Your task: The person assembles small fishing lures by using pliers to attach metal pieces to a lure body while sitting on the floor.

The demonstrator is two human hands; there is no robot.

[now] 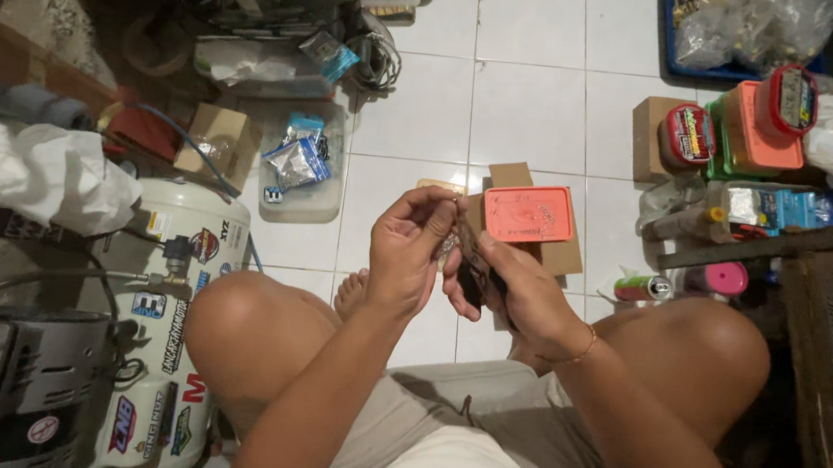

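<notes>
I sit cross-legged on a white tiled floor, both hands raised together over my knees. My left hand (407, 245) pinches a small pale part (447, 244) between thumb and fingers. My right hand (512, 288) is closed around a small dark object (474, 269) held against that part. What exactly the dark object is stays unclear, since the fingers hide most of it. An orange flat lid or box (529, 214) lies on a cardboard box (560, 255) just beyond my hands.
A white air compressor tank (174, 303) with stickers stands at my left knee. A clear plastic tub (302, 169) of small packets sits ahead left. Stacked orange, green and red containers (747, 132) crowd the right, with a pink cap (726, 279) and a can (645, 287).
</notes>
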